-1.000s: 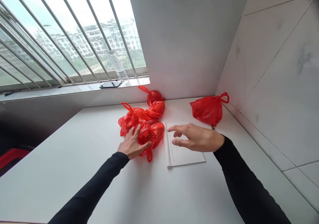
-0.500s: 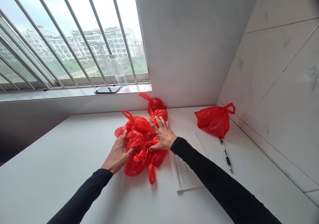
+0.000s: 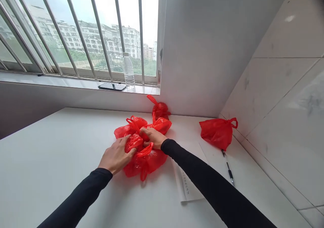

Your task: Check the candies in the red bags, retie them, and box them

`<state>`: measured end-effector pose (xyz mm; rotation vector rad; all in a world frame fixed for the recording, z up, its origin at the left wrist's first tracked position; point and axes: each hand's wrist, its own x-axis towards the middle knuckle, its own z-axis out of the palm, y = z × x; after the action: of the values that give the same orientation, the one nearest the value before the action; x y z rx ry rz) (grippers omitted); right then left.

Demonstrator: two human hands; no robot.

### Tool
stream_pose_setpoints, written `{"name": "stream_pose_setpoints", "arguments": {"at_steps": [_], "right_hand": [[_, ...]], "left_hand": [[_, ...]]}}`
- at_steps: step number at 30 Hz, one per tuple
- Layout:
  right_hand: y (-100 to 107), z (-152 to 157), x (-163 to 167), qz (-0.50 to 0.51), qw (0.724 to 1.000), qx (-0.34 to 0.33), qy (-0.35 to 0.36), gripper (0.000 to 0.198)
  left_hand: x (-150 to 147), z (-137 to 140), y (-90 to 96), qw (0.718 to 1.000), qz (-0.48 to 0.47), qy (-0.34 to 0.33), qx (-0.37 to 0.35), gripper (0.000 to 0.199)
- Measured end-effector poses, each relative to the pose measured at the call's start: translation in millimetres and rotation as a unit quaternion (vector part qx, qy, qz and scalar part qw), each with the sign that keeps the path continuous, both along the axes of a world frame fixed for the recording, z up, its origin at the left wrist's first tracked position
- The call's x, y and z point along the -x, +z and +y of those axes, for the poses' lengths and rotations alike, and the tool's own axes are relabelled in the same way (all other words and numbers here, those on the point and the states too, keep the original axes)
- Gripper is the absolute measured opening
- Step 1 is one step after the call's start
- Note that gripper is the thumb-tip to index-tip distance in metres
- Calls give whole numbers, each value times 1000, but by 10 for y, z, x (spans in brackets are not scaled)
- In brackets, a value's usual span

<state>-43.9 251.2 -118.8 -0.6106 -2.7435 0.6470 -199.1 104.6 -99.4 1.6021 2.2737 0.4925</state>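
Several knotted red plastic bags (image 3: 152, 162) lie heaped in the middle of the white table, their contents hidden. My left hand (image 3: 116, 155) presses in from the left, thumb and fingers closed around a crumpled red plastic bag (image 3: 134, 142). From the right, my right hand (image 3: 155, 136) reaches into the heap with its fingers curled on red plastic; the fingertips are partly covered. Behind my hands, more tied bags (image 3: 162, 125) touch the heap, and one bag (image 3: 161, 110) stands against the wall.
To the right sits a separate red bag (image 3: 217, 132) with a pen (image 3: 230, 170) in front of it. Printed paper (image 3: 188, 187) lies partly under my right forearm. A water bottle (image 3: 128, 71) and a phone (image 3: 111, 86) rest on the windowsill.
My hands have gone from spread over the heap to closed on the plastic. The right hand moved left and inward, bunching the bags. The camera view has shifted a little.
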Motion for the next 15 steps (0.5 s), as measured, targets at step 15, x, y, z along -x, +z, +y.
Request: {"name": "stream_pose_setpoints", "arguments": {"at_steps": [15], "right_hand": [[741,901,-1147,59,924,-127,-356,21]], "left_hand": [[54,-25,122,995,27,72,-70,68]]}}
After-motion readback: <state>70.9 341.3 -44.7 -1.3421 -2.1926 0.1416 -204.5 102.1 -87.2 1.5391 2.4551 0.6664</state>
